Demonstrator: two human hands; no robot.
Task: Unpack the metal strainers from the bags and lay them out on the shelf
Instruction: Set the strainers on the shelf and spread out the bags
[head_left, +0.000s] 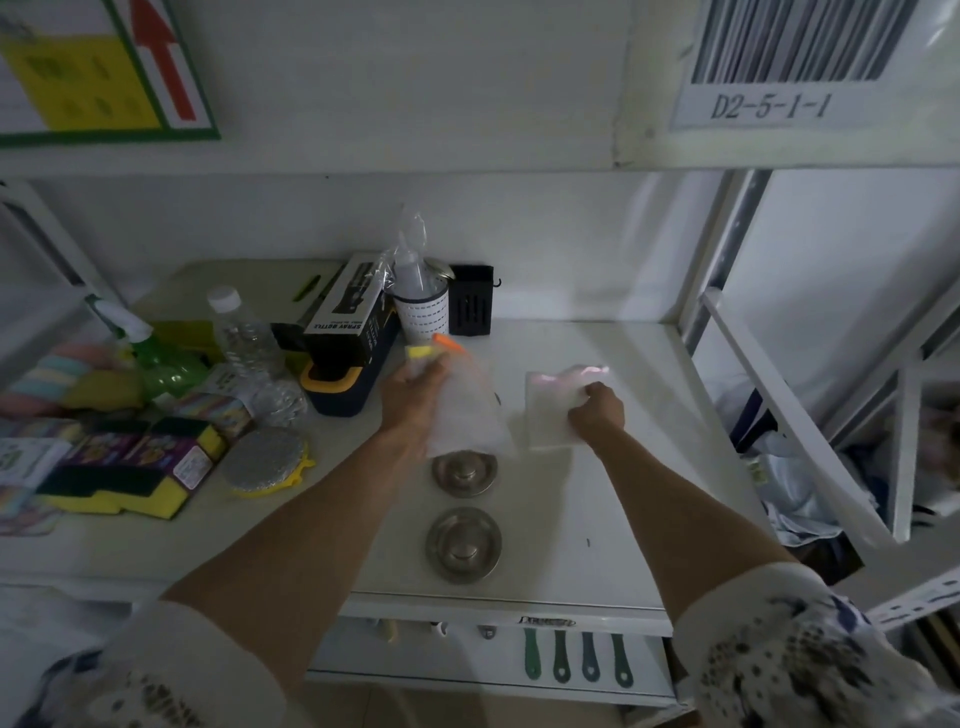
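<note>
Two round metal strainers lie on the white shelf (597, 519), one (464, 544) near the front edge and one (464, 473) just behind it. My left hand (413, 395) holds up a translucent white bag (467, 415) with a yellow and orange top; the bag hangs over the rear strainer. To the right, my right hand (597, 410) is closed on a second clear plastic bag (550, 405) that lies flat on the shelf. What is inside either bag is hidden.
The shelf's left side is crowded: sponges in packs (130, 467), a round scouring pad (265, 460), a water bottle (241, 332), a green spray bottle (156, 358), a black spray-bottle box (348, 306) and a white perforated cup (421, 312). Green-handled tools (576, 660) hang below the shelf edge.
</note>
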